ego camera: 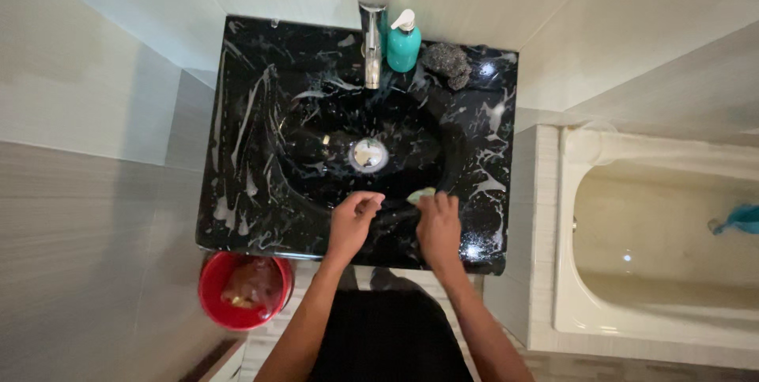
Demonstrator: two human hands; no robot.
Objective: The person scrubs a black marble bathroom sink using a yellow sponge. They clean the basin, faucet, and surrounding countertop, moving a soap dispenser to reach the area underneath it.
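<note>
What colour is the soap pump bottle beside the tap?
Teal with a white pump: the soap pump bottle shows clearly in the head view.

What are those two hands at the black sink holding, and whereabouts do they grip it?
The right hand presses a pale green sponge under its fingertips, at the near end. The left hand seems empty.

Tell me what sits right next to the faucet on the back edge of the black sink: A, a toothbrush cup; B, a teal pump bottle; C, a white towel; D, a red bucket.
B: a teal pump bottle with a white pump stands just beside the chrome faucet on the back ledge of the black marbled sink, with a dark scouring pad on its other side.
</note>
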